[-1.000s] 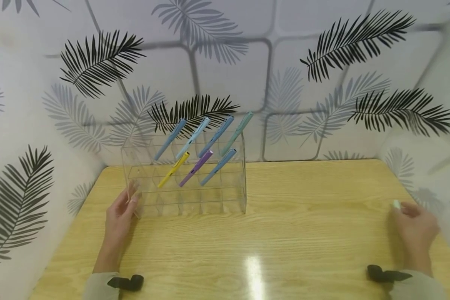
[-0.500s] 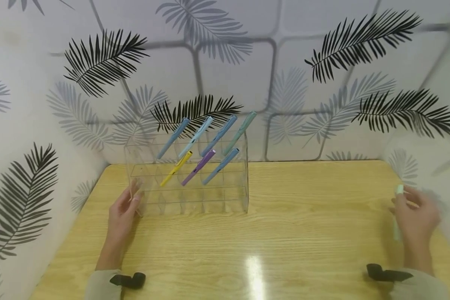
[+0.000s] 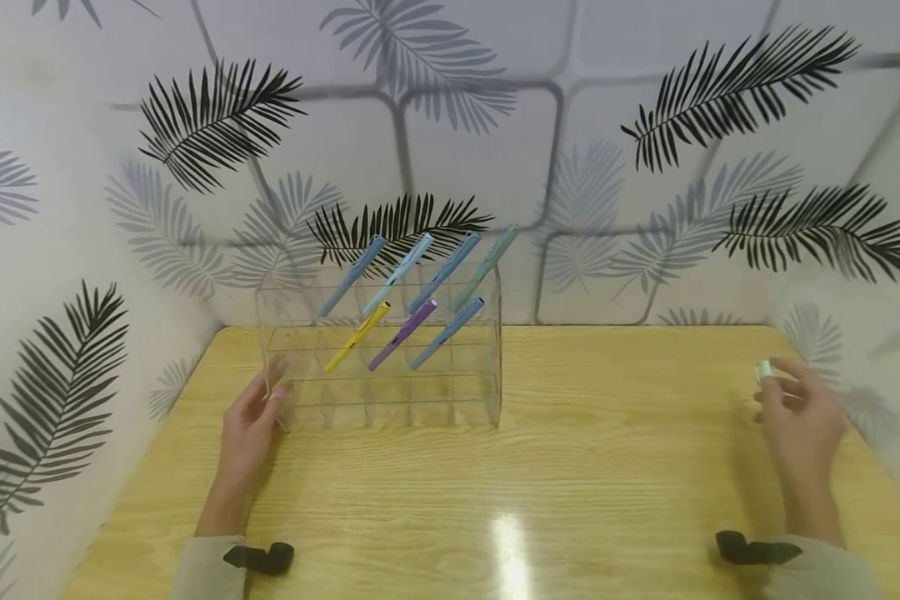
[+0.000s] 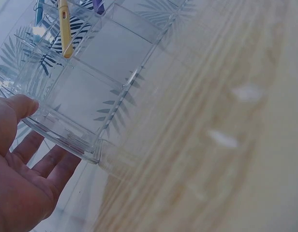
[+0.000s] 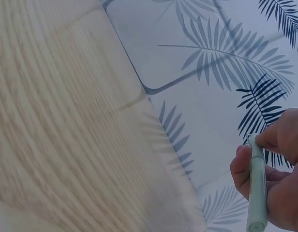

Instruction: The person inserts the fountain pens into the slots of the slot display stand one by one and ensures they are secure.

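Observation:
A clear acrylic pen rack (image 3: 499,358) stands at the back left of the table, with pens slanting in its upper two tiers. My left hand (image 3: 247,423) grips its left side panel, the thumb on one face and the fingers on the other. Its front pens are yellow (image 3: 357,336), purple (image 3: 402,335) and blue (image 3: 447,333). Behind them lean several blue ones and a teal-green pen (image 3: 486,267). Over the table's right side, my right hand (image 3: 804,423) pinches a pale green pen (image 5: 257,198) between thumb and fingers, its light end pointing up in the head view.
The wooden table (image 3: 607,450) spreads between my hands, with a bright light reflection near its front. A wall (image 3: 480,150) patterned with leaves rises right behind the rack and along both sides. The rack's lowest compartments show no pens.
My right hand has lifted a little and moved left with the pale green pen, whose shaft is now hidden in the head view. The left hand keeps its grip; the head view has shifted slightly.

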A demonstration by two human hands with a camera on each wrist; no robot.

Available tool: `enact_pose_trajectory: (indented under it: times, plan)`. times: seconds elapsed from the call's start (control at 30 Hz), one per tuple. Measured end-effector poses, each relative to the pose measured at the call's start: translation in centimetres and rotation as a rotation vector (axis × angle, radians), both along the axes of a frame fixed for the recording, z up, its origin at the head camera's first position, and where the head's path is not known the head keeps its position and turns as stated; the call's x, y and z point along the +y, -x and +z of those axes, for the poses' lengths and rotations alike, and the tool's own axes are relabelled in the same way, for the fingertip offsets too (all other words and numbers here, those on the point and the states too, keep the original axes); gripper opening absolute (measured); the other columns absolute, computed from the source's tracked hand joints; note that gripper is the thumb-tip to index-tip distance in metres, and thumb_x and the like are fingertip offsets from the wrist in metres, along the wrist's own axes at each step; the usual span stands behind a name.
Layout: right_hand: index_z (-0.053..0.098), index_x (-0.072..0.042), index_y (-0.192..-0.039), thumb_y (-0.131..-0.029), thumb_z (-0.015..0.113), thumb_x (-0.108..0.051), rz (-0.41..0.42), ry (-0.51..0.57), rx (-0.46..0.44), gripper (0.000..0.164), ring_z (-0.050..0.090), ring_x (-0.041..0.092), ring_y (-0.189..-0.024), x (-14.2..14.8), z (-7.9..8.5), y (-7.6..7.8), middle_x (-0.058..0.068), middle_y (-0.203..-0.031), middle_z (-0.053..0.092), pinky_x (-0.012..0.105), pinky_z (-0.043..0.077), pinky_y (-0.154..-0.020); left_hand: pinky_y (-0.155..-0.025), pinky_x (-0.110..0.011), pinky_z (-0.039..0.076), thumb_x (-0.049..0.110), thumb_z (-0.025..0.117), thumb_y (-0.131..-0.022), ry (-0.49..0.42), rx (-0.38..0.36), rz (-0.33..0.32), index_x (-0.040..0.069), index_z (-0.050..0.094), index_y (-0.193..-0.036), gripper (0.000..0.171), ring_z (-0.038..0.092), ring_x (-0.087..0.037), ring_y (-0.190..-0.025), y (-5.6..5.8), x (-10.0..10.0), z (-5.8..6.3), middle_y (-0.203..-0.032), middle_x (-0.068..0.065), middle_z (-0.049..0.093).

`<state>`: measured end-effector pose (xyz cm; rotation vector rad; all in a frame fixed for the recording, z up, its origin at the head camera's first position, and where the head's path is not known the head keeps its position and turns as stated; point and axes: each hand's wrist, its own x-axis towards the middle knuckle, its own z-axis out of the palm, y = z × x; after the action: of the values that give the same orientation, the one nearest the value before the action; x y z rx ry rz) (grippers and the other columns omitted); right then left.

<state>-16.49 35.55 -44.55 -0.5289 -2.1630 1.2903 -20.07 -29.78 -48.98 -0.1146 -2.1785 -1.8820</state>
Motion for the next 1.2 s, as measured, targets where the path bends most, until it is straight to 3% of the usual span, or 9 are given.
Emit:
enact_pose_trajectory:
  times: [0.2,0.37,0.67,0.83,1.07,1.2]
  plan:
    - [0.064,-0.004,-0.136,-0.103,0.042,-0.009,0.065,-0.092,0.022,0.040,0.060,-0.006,-0.056,-1.6,-0.8,0.5,-0.026,-0.080,0.060,0.012,0.049,-0.046,-0.097,-0.020,0.052,0.017,0.054,-0.108,-0.019,-0.013,0.009,0.011,0.044,-0.156,0.049,0.061,-0.011,-0.126,-0.5,0.1,0.0,-0.158,-0.017,0.043]
    - [0.064,-0.001,-0.135,-0.104,0.053,-0.006,0.162,-0.075,0.071,0.033,0.064,-0.006,-0.064,-3.2,-0.9,0.6,-0.022,-0.084,0.063,0.013,0.054,-0.055,-0.099,-0.019,0.049,0.017,0.054,-0.108,-0.022,-0.016,0.016,0.010,0.043,-0.156,0.050,0.061,-0.011,-0.126,-0.9,0.1,-0.1,-0.157,-0.020,0.043]
    - [0.068,0.000,-0.125,-0.099,0.066,-0.005,0.284,-0.143,0.107,0.027,0.067,-0.008,-0.072,-6.1,0.6,0.8,-0.002,-0.090,0.077,0.011,0.054,-0.062,-0.097,-0.017,0.049,0.011,0.053,-0.108,-0.026,0.029,0.013,0.005,0.044,-0.155,0.048,0.063,-0.005,-0.120,-1.2,0.4,0.2,-0.155,-0.024,0.043]
    - [0.066,0.004,-0.125,-0.098,0.066,-0.001,0.379,-0.030,0.166,0.028,0.072,0.001,-0.074,-7.8,1.0,1.1,0.003,-0.093,0.078,0.022,0.060,-0.064,-0.097,-0.019,0.050,0.011,0.053,-0.108,-0.028,0.018,0.015,0.006,0.043,-0.155,0.048,0.063,-0.004,-0.119,-1.4,0.4,0.1,-0.155,-0.024,0.044]
    - [0.066,0.006,-0.122,-0.094,0.070,0.004,0.483,0.185,0.217,0.028,0.075,0.011,-0.077,-10.7,1.7,1.1,0.007,-0.093,0.078,0.029,0.062,-0.066,-0.096,-0.017,0.050,0.013,0.054,-0.108,-0.023,-0.002,0.030,0.007,0.045,-0.155,0.048,0.063,-0.003,-0.119,-1.7,0.5,0.1,-0.155,-0.022,0.045]
    - [0.066,0.005,-0.123,-0.094,0.072,0.002,0.538,0.227,0.239,0.029,0.076,0.014,-0.079,-12.5,2.1,1.0,0.017,-0.096,0.076,0.031,0.062,-0.067,-0.097,-0.019,0.050,0.012,0.053,-0.108,-0.028,0.022,0.026,0.004,0.045,-0.154,0.047,0.063,-0.005,-0.120,-1.6,0.6,0.0,-0.154,-0.024,0.045]
